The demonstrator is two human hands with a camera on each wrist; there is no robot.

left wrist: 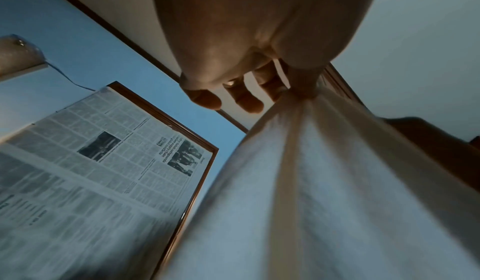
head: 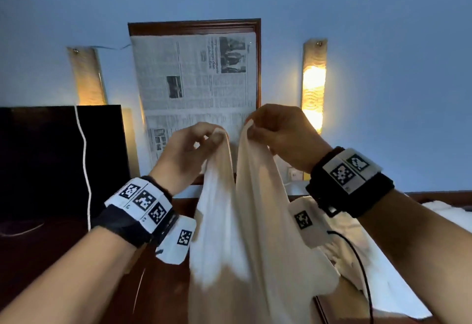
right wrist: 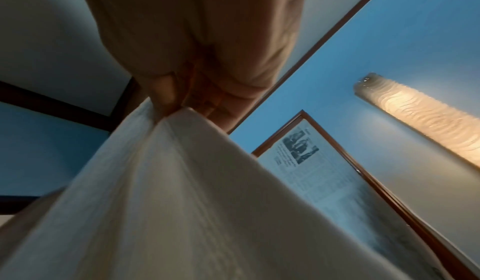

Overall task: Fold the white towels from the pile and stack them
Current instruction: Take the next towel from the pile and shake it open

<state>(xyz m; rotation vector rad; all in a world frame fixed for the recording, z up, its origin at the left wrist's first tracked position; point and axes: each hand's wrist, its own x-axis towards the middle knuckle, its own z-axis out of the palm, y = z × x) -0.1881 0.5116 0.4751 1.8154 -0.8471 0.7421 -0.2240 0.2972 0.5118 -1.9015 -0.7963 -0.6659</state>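
A white towel [head: 245, 234] hangs in the air in front of me, held up by its top edge. My left hand [head: 201, 142] pinches one upper corner and my right hand [head: 258, 127] pinches the other, the two corners close together. The cloth falls in long folds down to the dark table. In the left wrist view the towel [left wrist: 324, 192] drops from thumb and forefinger while my other fingers [left wrist: 246, 99] stay loosely curled. The right wrist view shows the towel [right wrist: 168, 192] gathered at my fingertips [right wrist: 166, 95]. More white towels [head: 378, 259] lie piled at the right.
A framed newspaper [head: 196, 80] hangs on the blue wall ahead, between two wall lamps [head: 314, 83]. A black screen [head: 58, 160] with a white cable [head: 85, 165] stands at the left. The dark wooden table [head: 63, 247] runs beneath my arms.
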